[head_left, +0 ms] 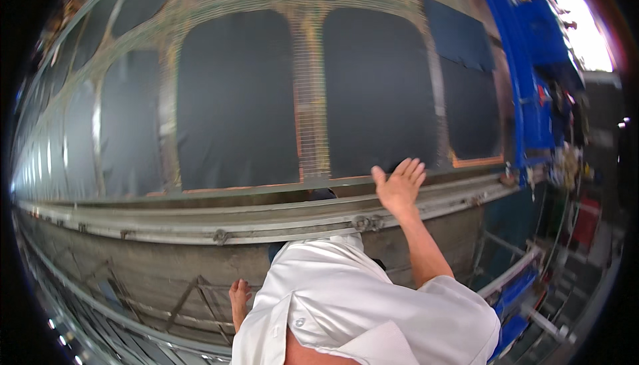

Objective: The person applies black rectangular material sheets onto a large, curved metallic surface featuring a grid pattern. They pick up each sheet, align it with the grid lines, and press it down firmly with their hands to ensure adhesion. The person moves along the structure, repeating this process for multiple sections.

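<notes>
My right hand (pixel 401 185) is open, fingers stretched out, over the front rim and metal rail (pixel 299 227) of a long flat bed. The bed holds dark grey rounded rectangular panels (pixel 375 92), divided by lighter, finely lined strips (pixel 309 105); I cannot tell whether that hand touches anything. My left hand (pixel 239 294) hangs low beside my white shirt, fingers loosely apart and apparently empty. A separate darker blue-grey sheet (pixel 456 32) lies at the upper right of the bed.
A blue machine frame with trays (pixel 539 32) runs along the right end. Below the rail are concrete floor (pixel 160 258) and metal framework. At the lower right stand metal bars with blue parts (pixel 512 328) and a red object (pixel 586 222).
</notes>
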### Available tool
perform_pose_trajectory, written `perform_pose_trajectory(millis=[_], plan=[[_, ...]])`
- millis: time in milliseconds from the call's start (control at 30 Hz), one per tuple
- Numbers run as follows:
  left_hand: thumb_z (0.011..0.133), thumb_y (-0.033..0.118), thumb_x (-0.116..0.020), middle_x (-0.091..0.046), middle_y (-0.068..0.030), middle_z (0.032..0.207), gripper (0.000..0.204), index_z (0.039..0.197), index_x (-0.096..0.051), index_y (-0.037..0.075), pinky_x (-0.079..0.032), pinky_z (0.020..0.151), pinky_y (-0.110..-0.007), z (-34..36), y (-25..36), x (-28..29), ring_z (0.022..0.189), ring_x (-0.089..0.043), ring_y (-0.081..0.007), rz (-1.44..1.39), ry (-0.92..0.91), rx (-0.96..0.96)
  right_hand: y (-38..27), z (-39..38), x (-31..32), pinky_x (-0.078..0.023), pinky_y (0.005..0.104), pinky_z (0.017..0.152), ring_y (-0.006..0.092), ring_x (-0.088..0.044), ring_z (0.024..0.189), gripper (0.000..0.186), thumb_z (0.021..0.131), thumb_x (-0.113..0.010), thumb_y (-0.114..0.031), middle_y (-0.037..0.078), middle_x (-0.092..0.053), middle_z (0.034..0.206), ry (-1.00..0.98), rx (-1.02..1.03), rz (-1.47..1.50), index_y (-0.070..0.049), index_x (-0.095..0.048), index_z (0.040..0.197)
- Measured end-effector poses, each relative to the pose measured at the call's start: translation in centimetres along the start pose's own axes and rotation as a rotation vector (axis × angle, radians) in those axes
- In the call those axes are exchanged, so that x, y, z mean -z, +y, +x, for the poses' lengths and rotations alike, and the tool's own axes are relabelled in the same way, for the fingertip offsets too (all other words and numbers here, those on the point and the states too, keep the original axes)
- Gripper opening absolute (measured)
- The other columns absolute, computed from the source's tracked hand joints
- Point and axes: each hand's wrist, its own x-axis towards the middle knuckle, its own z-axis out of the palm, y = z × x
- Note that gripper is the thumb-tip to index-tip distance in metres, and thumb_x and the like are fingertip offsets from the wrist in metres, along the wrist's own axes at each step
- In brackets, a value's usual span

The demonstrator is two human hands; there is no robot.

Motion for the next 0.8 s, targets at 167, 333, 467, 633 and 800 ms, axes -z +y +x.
perform_pose_trajectory(millis=[167,333,467,633,800], plan=[[0.094,0.041,-0.062,-0.067,-0.0047,0.107,0.050,0.126,-0.061,0.003,-0.051,0.074,-0.035,-3.4,2.7,-0.2,0.089,-0.062,-0.0168,-0.047,0.082,-0.019,-11.1,5.5,1.6,-0.008,0.0565,0.120,0.0501,-0.006,0.148,0.085,0.099,-0.046,-0.051,0.035,-0.011,0.158,0.307,0.801,0.173,0.011,-0.020,0.151],[0.094,0.039,-0.063,-0.067,-0.0025,0.105,0.047,0.126,-0.061,0.004,-0.050,0.072,-0.032,-4.5,-0.4,1.2,0.089,-0.064,-0.0154,-0.279,0.260,-0.027,-27.8,8.6,-3.5,-0.010,0.0519,0.122,0.0404,-0.010,0.151,0.086,0.098,-0.042,-0.058,0.025,-0.014,0.161,0.419,1.350,-0.016,0.007,-0.024,0.152],[0.095,0.036,-0.063,-0.068,-0.0023,0.103,0.043,0.124,-0.062,0.005,-0.051,0.069,-0.033,-5.0,-9.1,0.1,0.086,-0.065,-0.0162,-0.434,0.300,0.092,-36.8,5.2,-5.2,-0.012,0.0508,0.122,0.0398,-0.016,0.149,0.085,0.096,-0.045,-0.057,0.025,-0.021,0.159,0.396,1.579,-0.136,0.008,-0.028,0.149],[0.096,0.032,-0.062,-0.068,-0.0057,0.100,0.034,0.116,-0.065,0.004,-0.050,0.064,-0.034,-1.8,-18.6,-3.2,0.080,-0.065,-0.0179,-0.550,0.129,0.290,-37.3,-3.4,-7.5,-0.011,0.0516,0.121,0.0405,-0.017,0.149,0.089,0.093,-0.048,-0.059,0.026,-0.022,0.159,0.236,1.836,-0.330,0.008,-0.029,0.149],[0.096,0.033,-0.063,-0.067,-0.0066,0.095,0.034,0.111,-0.066,0.003,-0.051,0.064,-0.037,5.4,-25.9,-1.4,0.078,-0.064,-0.0204,-0.593,0.044,0.291,-34.4,-8.5,-9.9,-0.006,0.0509,0.122,0.0383,-0.009,0.151,0.095,0.092,-0.052,-0.058,0.025,-0.014,0.162,0.082,1.651,-0.494,0.007,-0.020,0.152]])
